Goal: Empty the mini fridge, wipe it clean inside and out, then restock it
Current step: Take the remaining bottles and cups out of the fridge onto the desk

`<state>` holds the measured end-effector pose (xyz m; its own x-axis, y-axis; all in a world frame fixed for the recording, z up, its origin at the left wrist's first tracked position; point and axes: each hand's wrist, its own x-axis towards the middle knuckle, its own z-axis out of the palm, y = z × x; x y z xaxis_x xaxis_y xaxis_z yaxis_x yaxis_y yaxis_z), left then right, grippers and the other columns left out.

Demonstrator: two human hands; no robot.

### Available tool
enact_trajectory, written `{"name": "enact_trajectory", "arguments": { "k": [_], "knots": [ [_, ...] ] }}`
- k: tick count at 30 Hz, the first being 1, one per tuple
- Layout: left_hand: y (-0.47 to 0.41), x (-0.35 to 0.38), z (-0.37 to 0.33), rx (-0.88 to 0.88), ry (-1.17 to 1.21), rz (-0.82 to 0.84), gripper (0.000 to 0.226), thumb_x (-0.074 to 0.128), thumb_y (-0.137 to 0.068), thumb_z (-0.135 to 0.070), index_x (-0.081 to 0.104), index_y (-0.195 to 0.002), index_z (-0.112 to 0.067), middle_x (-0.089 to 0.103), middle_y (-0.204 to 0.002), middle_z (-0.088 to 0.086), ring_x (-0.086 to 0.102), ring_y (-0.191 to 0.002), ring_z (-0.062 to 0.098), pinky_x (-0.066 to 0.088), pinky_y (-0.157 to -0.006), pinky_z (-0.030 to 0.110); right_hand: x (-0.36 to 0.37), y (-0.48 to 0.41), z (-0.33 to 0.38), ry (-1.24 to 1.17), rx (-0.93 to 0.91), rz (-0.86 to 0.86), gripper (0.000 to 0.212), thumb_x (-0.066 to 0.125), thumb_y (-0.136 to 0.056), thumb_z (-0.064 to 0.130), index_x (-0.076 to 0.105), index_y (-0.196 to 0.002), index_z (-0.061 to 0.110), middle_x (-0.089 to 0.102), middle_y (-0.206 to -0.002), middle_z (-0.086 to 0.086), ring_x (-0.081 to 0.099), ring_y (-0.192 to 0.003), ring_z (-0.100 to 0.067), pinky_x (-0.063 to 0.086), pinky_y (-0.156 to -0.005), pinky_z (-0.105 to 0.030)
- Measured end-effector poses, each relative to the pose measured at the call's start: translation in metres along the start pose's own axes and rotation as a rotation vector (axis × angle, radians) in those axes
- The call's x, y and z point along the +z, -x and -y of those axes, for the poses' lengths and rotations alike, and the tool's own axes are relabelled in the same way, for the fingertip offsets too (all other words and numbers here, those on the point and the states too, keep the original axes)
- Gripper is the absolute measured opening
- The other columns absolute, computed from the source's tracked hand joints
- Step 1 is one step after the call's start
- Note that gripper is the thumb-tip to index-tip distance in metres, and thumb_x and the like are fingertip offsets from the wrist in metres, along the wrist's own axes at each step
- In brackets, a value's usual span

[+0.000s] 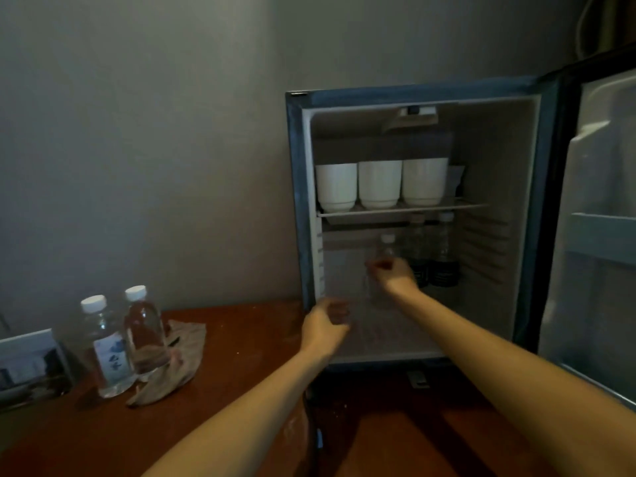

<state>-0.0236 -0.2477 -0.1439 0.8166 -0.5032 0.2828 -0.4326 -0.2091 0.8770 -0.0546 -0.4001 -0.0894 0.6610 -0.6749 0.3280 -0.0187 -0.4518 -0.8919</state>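
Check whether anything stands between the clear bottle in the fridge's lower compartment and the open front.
The right hand grips the clear plastic white-capped bottle. Only the left hand hangs at the front edge of the dark-framed mini fridge, left of the bottle; the way straight out looks free.

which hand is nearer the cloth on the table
Left. The left hand is at the mini fridge's lower left front edge, apart from the cloth and to its right. The right hand is farther right, inside the fridge, gripping a clear bottle.
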Motion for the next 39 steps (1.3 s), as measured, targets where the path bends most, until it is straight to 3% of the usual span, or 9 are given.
{"name": "enact_trajectory", "arguments": {
  "k": [4, 8, 12, 16, 22, 27, 32, 36, 39],
  "knots": [
    [-0.021, 0.031, -0.014, 0.017, 0.073, 0.002, 0.049, 0.073, -0.083, -0.013, 0.053, -0.128, -0.016, 0.058, -0.110, -0.005, 0.057, -0.111, 0.017, 0.049, -0.097, 0.034, -0.009, -0.039, -0.008, 0.121, -0.093, -0.169, 0.027, 0.055, -0.094, 0.014, 0.062, -0.118, 0.004, 0.062, -0.123, -0.018, 0.057, -0.114, -0.034, 0.044, -0.088, -0.033],
    [-0.043, 0.058, -0.027, 0.042, 0.094, 0.036, 0.030, 0.067, -0.088, -0.018, 0.058, -0.116, -0.019, 0.061, -0.104, -0.011, 0.058, -0.106, 0.014, 0.047, -0.090, 0.026, 0.000, -0.067, -0.011, 0.225, -0.347, -0.199, 0.040, 0.058, -0.091, 0.009, 0.053, -0.130, 0.004, 0.052, -0.133, -0.021, 0.050, -0.122, -0.036, 0.040, -0.098, -0.035],
    [-0.056, 0.070, -0.017, 0.150, 0.039, -0.014, 0.028, 0.066, -0.089, -0.022, 0.059, -0.117, -0.023, 0.062, -0.114, -0.004, 0.057, -0.107, 0.014, 0.047, -0.091, 0.028, 0.005, -0.098, -0.014, 0.390, -0.329, -0.135, 0.049, 0.057, -0.092, 0.015, 0.045, -0.139, 0.006, 0.045, -0.141, -0.021, 0.044, -0.127, -0.040, 0.039, -0.103, -0.044],
    [-0.060, 0.075, -0.002, 0.193, 0.154, -0.047, 0.033, 0.068, -0.088, -0.009, 0.053, -0.102, -0.035, 0.060, -0.101, -0.010, 0.056, -0.097, 0.009, 0.048, -0.092, 0.028, 0.008, -0.111, -0.021, 0.524, -0.303, -0.171, 0.052, 0.052, -0.094, 0.020, 0.038, -0.143, 0.011, 0.030, -0.151, -0.017, 0.031, -0.135, -0.037, 0.035, -0.107, -0.043],
    [-0.063, 0.081, 0.007, 0.174, 0.133, -0.006, 0.045, 0.070, -0.083, 0.000, 0.046, -0.097, -0.036, 0.052, -0.097, -0.011, 0.051, -0.095, 0.005, 0.044, -0.083, 0.013, 0.020, -0.107, -0.025, 0.618, -0.391, -0.266, 0.055, 0.056, -0.092, 0.014, 0.037, -0.142, 0.006, 0.029, -0.147, -0.020, 0.034, -0.129, -0.040, 0.036, -0.105, -0.044],
    [-0.063, 0.078, 0.010, 0.072, 0.148, 0.006, 0.068, 0.076, -0.079, -0.006, 0.040, -0.136, -0.014, 0.051, -0.126, 0.000, 0.050, -0.115, 0.014, 0.044, -0.100, 0.028, 0.017, -0.108, -0.014, 0.519, -0.440, -0.245, 0.042, 0.064, -0.085, 0.017, 0.054, -0.124, 0.006, 0.047, -0.131, -0.020, 0.044, -0.119, -0.038, 0.040, -0.094, -0.037],
    [-0.059, 0.073, 0.004, 0.053, 0.189, 0.020, 0.075, 0.075, -0.080, -0.006, 0.033, -0.142, -0.016, 0.050, -0.128, 0.003, 0.050, -0.117, 0.017, 0.047, -0.094, 0.026, 0.016, -0.099, -0.020, 0.273, -0.241, 0.012, 0.027, 0.073, -0.083, 0.032, 0.065, -0.100, 0.013, 0.065, -0.117, -0.010, 0.060, -0.108, -0.028, 0.048, -0.088, -0.029],
    [-0.059, 0.073, -0.004, 0.065, 0.142, -0.011, 0.078, 0.078, -0.079, -0.016, 0.032, -0.142, -0.018, 0.053, -0.132, 0.002, 0.053, -0.119, 0.019, 0.046, -0.080, 0.009, 0.012, -0.082, -0.015, -0.001, -0.219, -0.009, 0.026, 0.076, -0.081, 0.031, 0.063, -0.073, 0.010, 0.070, -0.090, -0.010, 0.065, -0.088, -0.026, 0.055, -0.080, -0.036],
    [-0.056, 0.073, -0.013, 0.003, 0.149, -0.016, 0.095, 0.081, -0.076, -0.022, 0.020, -0.149, -0.021, 0.042, -0.139, -0.003, 0.044, -0.129, 0.020, 0.042, -0.093, 0.025, 0.003, -0.067, -0.005, -0.221, -0.141, -0.022, 0.029, 0.074, -0.083, 0.026, 0.056, -0.066, 0.012, 0.066, -0.076, -0.008, 0.065, -0.075, -0.022, 0.055, -0.074, -0.034]
  ]
}}
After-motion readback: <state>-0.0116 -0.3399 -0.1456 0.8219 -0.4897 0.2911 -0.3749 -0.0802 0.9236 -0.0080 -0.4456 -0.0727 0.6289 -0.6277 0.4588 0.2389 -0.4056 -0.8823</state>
